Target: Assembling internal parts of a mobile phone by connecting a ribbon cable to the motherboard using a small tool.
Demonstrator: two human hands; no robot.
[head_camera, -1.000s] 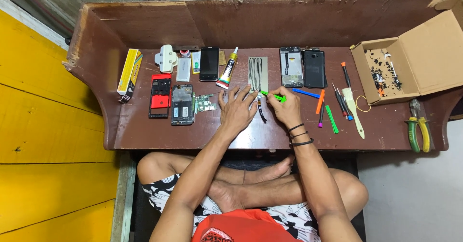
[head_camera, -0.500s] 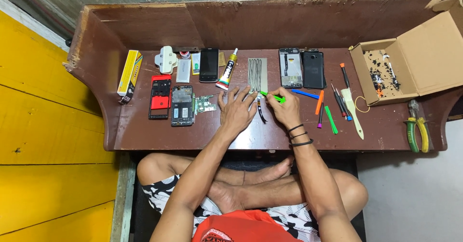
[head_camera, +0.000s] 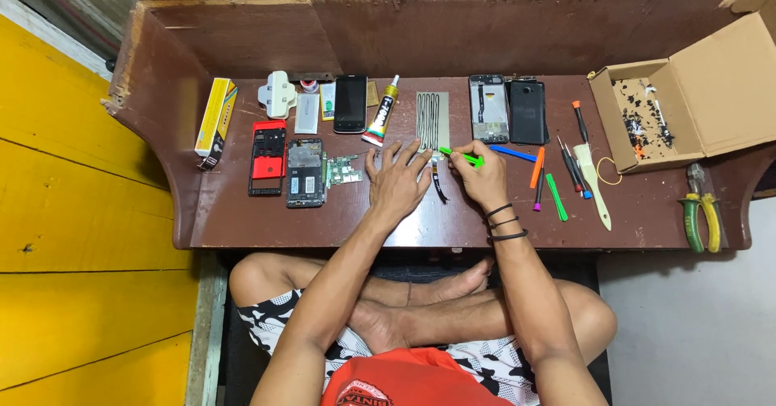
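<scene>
Fingers of right hand (head_camera: 483, 181) pinching green tool (head_camera: 461, 157), left hand (head_camera: 396, 183) spread flat, tool tip hidden

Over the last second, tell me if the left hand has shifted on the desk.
No. The left hand lies flat, fingers spread, just below the glue tube and left of the grey strip card, as it did before.

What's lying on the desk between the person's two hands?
In the head view, a small dark curved strip lies on the brown desk between the left hand and the right hand, which holds a green tool.
</scene>
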